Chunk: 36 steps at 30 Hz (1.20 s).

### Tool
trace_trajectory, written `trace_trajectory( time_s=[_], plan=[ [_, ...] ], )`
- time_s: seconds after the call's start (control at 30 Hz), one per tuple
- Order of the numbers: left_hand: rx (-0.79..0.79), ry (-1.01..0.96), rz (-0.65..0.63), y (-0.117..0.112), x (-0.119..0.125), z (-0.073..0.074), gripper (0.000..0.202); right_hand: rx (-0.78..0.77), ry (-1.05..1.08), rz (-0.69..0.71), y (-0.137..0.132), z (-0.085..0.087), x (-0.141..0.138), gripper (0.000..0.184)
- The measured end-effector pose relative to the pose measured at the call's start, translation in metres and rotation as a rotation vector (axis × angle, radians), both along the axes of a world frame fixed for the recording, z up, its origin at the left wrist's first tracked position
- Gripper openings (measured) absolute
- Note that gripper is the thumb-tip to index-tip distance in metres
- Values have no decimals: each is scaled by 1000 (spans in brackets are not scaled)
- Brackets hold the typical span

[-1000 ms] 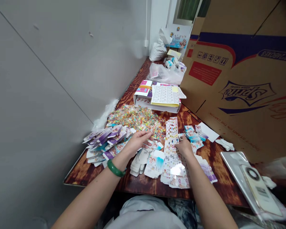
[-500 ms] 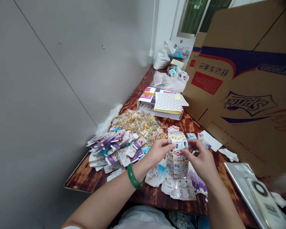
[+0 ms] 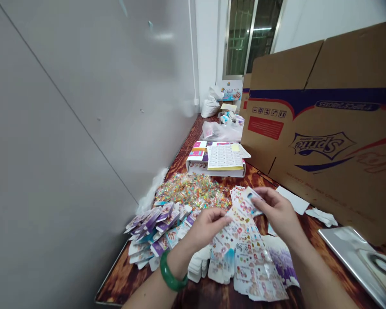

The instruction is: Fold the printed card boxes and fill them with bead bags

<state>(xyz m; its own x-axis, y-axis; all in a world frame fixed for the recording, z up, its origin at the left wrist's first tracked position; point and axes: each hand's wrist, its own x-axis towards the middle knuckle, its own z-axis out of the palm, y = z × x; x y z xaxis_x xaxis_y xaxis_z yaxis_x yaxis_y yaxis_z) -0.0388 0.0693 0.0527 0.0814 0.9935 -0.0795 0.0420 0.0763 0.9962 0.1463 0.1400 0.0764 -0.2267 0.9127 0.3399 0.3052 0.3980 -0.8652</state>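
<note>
Both of my hands hold one long sticker sheet (image 3: 244, 207) above the wooden table (image 3: 122, 274). My left hand (image 3: 207, 229), with a green bangle on its wrist, pinches the sheet's near end. My right hand (image 3: 278, 212) pinches its far end, so the sheet lies slanted between them. Under my hands lies a spread stack of more sticker sheets (image 3: 247, 266). A heap of purple and white packet cards (image 3: 157, 227) sits to the left, and a pile of small colourful bits in clear wrap (image 3: 193, 193) lies behind it.
A large cardboard carton (image 3: 324, 141) printed with Sprite stands along the right. A white tray with printed sheets (image 3: 220, 159) sits further back, with plastic bags (image 3: 221, 131) behind it. A grey wall (image 3: 67, 128) runs close on the left. A shiny flat sleeve (image 3: 363, 262) lies at the right front.
My right hand lifted a sticker sheet from the stack and my left hand came over to take its other end. The sheet is now tilted slantwise. The camera has tipped upward.
</note>
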Motion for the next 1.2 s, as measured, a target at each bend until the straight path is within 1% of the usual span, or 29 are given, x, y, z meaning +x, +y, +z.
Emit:
trace_trajectory(
  time_s=[0.03,0.07,0.1,0.13,0.17,0.2,0.23,0.27,0.33,0.37,0.4,0.43,0.5,0.53,0.57,0.6,0.67,0.7,0.77,0.8,0.87,0.9,0.93,0.97,1.03,1.07,1.1,1.17,1.2],
  plan=[
    [-10,-44,67,1,-1,-3,29,124,-29,-69,0,-1,-4,27],
    [0,-73,126,3,-1,-4,28,247,-74,-88,-2,-2,-8,29],
    [20,-87,161,4,-2,-5,28,344,-131,-52,-4,-4,-12,31],
    [41,-90,173,4,-2,-5,27,401,-186,27,-8,-6,-16,33],
    [67,-80,172,4,-2,-4,26,412,-231,124,-12,-7,-19,34],
    [100,-48,171,4,-3,-3,25,390,-263,208,-16,-9,-23,33],
    [144,8,181,4,-4,-1,23,347,-281,264,-19,-11,-25,29],
    [200,82,211,3,-6,1,22,295,-286,288,-21,-13,-27,24],
    [311,237,287,2,-10,4,22,187,-261,282,-22,-17,-29,18],
    [333,288,288,1,-13,4,25,129,-233,272,-21,-18,-29,18],
    [312,308,249,1,-15,4,27,69,-188,260,-19,-20,-29,19],
    [257,299,180,1,-17,3,25,3,-130,250,-18,-21,-29,21],
    [109,234,39,3,-18,-2,21,-152,25,228,-14,-23,-30,25],
    [47,201,6,4,-18,-5,22,-242,109,223,-13,-24,-32,27],
    [1,173,10,6,-16,-9,23,-341,189,229,-12,-26,-34,28],
    [-32,146,43,7,-13,-13,23,-444,262,252,-12,-28,-37,29],
    [-88,59,142,10,-7,-19,24,-629,390,316,-14,-34,-43,30],
    [-114,-8,190,11,-4,-21,24,-694,449,322,-15,-38,-47,30],
    [-149,-168,264,10,2,-25,25,-768,531,272,-19,-50,-52,30],
    [-162,-245,278,9,4,-27,26,-792,544,243,-20,-56,-54,32],
    [-179,-355,251,6,5,-31,28,-823,516,226,-23,-70,-53,35],
    [-187,-372,216,5,5,-33,29,-828,487,232,-23,-77,-50,36],
    [-192,-346,169,5,3,-36,32,-823,464,236,-23,-84,-47,36],
    [-190,-252,113,7,1,-39,33,-811,449,225,-22,-89,-43,36],
    [-164,67,37,18,-6,-48,34,-776,433,165,-20,-97,-32,35],
    [-134,269,20,26,-10,-53,34,-756,426,128,-19,-100,-26,35],
    [-106,394,48,36,-13,-58,31,-733,418,89,-17,-101,-19,35],
    [-57,518,96,57,-18,-69,23,-692,401,24,-12,-103,-7,35],
    [-30,562,96,67,-18,-75,20,-674,397,3,-9,-103,-1,34]
  ],
)
